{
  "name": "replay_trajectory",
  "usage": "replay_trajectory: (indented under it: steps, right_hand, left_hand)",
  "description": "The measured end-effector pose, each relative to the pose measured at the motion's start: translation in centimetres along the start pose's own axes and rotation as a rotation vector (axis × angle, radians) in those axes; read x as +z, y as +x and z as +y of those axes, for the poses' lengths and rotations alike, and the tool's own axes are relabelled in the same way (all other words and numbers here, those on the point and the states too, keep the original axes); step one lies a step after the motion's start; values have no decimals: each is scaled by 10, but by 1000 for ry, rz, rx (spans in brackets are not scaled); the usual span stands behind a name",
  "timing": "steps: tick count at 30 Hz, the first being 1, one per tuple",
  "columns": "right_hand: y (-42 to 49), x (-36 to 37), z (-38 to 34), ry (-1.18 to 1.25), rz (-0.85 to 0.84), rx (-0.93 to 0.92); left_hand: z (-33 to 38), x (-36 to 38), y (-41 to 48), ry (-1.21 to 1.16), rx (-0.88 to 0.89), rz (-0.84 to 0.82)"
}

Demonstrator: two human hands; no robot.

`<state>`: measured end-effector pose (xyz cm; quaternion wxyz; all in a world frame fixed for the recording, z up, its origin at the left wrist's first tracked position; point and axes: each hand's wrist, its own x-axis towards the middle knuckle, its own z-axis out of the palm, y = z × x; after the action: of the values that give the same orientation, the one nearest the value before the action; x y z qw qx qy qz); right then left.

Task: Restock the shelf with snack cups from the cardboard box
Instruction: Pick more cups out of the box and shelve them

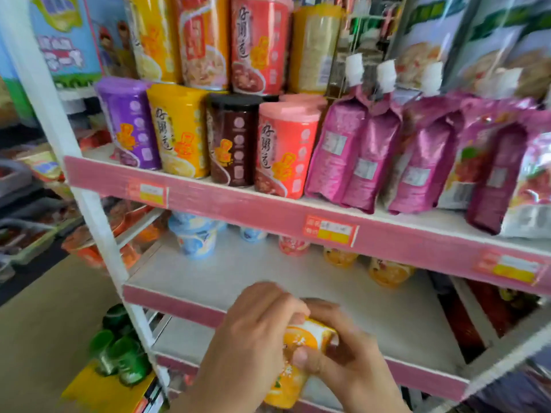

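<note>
Both hands meet low in the centre of the head view, in front of the white shelving unit. The left hand (253, 332) comes in from the lower left with its back to the camera, its fingers curled down over the near side of an orange snack cup (310, 335). The right hand (348, 359) comes in from the lower right and grips the same cup from the other side: its thumb (301, 359) presses against the cup's lower edge and its fingers curve over the top, behind the left knuckles. The cup lies tilted, its white rim towards the right hand. A second orange cup (283, 386) shows just beneath it, under the two hands; the blur hides whether it is stacked with the first or which hand bears it. Both wrists are bent slightly inward, the forearms running out of the bottom edge. The held cups hang just below the pink front edge of the middle shelf (226, 281). At the back of that shelf stand blue-and-white cups (195, 238), a pink cup (293, 245) and more orange cups (387, 272). On the upper shelf (238, 204) stand tall canisters (179, 129) in purple, yellow, brown and pink, with magenta pouches (369, 156) just beside them on the right.
</note>
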<state>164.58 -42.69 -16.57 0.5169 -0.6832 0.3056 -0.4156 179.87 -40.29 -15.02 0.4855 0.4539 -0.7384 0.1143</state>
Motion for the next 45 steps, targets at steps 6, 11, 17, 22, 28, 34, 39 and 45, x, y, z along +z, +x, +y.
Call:
replay_trajectory:
  steps: [6, 11, 17, 22, 28, 34, 39, 45]
  right_hand:
    - [12, -47, 14, -93, 171, -197]
    - [13, -69, 51, -88, 267, -227]
    - [17, -89, 77, -114, 360, -301]
    - [24, -112, 84, -417, 441, -495]
    - [52, -136, 71, -630, 627, -660]
    - [73, -152, 65, -578, 732, -567]
    - [85, -169, 71, -687, 718, -472]
    - [95, -190, 73, -801, 752, -462]
  left_hand:
    - [-12, 57, 11, -164, 168, 108]
    - [-22, 106, 7, -229, 117, 126]
    - [-26, 142, 9, -247, 63, 119]
    - [-31, 160, 22, -354, 134, -6]
    - [-13, 181, 72, -333, 115, 169]
    - [-8, 205, 100, -296, 27, 168]
    - [-13, 224, 107, -307, -11, 137]
    - [-10, 245, 117, -400, -106, 51]
